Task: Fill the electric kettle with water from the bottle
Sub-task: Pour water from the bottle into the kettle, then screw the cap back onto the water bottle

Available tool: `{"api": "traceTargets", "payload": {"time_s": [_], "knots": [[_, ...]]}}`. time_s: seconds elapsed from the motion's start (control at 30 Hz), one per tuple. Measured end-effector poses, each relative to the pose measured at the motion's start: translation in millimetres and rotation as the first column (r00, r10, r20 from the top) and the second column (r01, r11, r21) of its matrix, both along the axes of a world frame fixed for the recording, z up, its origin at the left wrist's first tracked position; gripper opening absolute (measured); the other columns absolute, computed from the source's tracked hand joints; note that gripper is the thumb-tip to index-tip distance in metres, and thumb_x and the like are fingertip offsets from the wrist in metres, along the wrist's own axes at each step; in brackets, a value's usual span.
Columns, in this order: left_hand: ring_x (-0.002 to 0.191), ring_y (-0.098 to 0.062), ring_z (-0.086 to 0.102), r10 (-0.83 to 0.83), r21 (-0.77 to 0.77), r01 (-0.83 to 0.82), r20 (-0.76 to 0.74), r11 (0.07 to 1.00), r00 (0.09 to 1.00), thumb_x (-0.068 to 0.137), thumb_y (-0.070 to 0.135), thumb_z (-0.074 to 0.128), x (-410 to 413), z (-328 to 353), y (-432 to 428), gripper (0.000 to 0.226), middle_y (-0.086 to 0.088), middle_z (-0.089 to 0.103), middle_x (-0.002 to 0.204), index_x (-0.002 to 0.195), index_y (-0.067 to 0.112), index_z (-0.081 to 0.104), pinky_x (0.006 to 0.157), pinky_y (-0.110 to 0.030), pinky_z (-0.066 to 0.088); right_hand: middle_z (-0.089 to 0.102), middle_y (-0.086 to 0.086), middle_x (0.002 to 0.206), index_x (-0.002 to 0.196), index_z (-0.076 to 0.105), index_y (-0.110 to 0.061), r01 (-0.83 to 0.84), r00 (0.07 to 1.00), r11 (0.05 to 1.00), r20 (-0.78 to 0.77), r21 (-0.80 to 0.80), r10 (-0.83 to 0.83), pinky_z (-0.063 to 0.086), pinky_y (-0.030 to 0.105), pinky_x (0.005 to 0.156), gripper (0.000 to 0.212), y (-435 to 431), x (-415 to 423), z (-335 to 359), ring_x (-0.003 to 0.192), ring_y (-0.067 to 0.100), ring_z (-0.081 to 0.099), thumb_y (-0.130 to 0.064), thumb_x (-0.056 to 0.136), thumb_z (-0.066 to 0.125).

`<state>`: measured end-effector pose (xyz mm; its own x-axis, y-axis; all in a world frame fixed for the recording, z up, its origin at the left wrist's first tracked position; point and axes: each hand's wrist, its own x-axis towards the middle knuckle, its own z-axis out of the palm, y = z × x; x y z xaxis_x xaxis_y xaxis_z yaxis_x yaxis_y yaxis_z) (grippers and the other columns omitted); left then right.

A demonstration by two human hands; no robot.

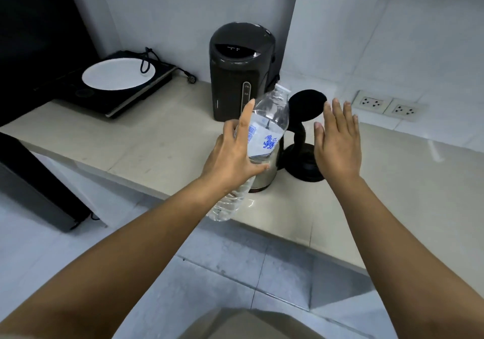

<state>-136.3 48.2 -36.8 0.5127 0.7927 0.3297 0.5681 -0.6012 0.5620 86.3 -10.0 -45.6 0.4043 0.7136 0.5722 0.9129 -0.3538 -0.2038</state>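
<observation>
Left hand (233,155) is wrapped around the clear water bottle (272,113), which is tilted neck-up right in front of the steel electric kettle (273,171) on the counter (157,139). Right hand (337,145) hovers flat, fingers straight, holding nothing, just beside the kettle's raised black lid (307,101).

I see the bottle (272,119): clear plastic, white label with blue print, partly filled with water. It is tilted, with the neck up and away from me and the base low and toward me. My left hand (235,155) grips it round the middle. Directly behind it stands the kettle (271,172): steel body, dark base ring, upright on the bench (157,139) near the front edge. The bottle covers most of the kettle.
</observation>
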Motion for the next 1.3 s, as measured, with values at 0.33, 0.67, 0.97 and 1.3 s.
{"api": "traceTargets", "payload": {"time_s": [0.33,0.67,0.97,1.3], "knots": [[0.121,-0.018,0.043,-0.151,-0.027,0.157,0.158,0.987,0.976,0.062,0.041,0.089,62,-15,-35,0.132,-0.003,0.033,0.137,0.152,0.037,-0.008,0.095,-0.028,0.043,0.019,0.009,0.161,0.152,0.024,-0.011,0.109,0.979,0.911,-0.115,-0.397,-0.167,0.005,0.039,0.122,0.056,-81,45,-70,0.150,0.027,0.008,-0.037,0.104,0.028],[0.121,-0.022,0.045,-0.142,-0.053,0.159,0.245,0.986,0.959,0.060,0.037,0.091,134,-37,-66,0.130,-0.008,0.033,0.138,0.147,0.040,-0.006,0.098,-0.043,0.048,0.008,0.006,0.163,0.155,0.011,-0.017,-0.032,0.955,0.671,-0.220,-0.741,-0.197,0.010,0.037,0.121,0.062,-137,102,-123,0.150,0.026,0.007,-0.030,0.101,0.038],[0.118,-0.017,0.047,-0.061,-0.032,0.073,0.279,0.997,0.958,0.059,0.040,0.091,168,-51,-84,0.124,-0.010,0.035,0.138,0.145,0.039,0.001,0.087,-0.027,0.045,0.020,0.000,0.161,0.153,0.024,-0.023,-0.136,0.955,0.713,-0.281,-0.688,-0.089,0.030,0.034,0.111,0.055,-136,123,-135,0.144,0.023,0.026,-0.022,0.100,0.039],[0.141,-0.022,0.031,-0.116,0.036,0.111,0.235,0.993,0.965,0.063,0.052,0.079,156,-55,-83,0.119,-0.016,0.020,0.155,0.147,0.025,-0.001,0.107,-0.023,0.035,0.055,0.015,0.121,0.124,0.054,-0.005,-0.078,0.981,0.760,-0.184,-0.645,-0.055,0.050,0.040,0.078,0.031,-138,129,-136,0.115,0.033,0.045,-0.010,0.095,0.044]]}}
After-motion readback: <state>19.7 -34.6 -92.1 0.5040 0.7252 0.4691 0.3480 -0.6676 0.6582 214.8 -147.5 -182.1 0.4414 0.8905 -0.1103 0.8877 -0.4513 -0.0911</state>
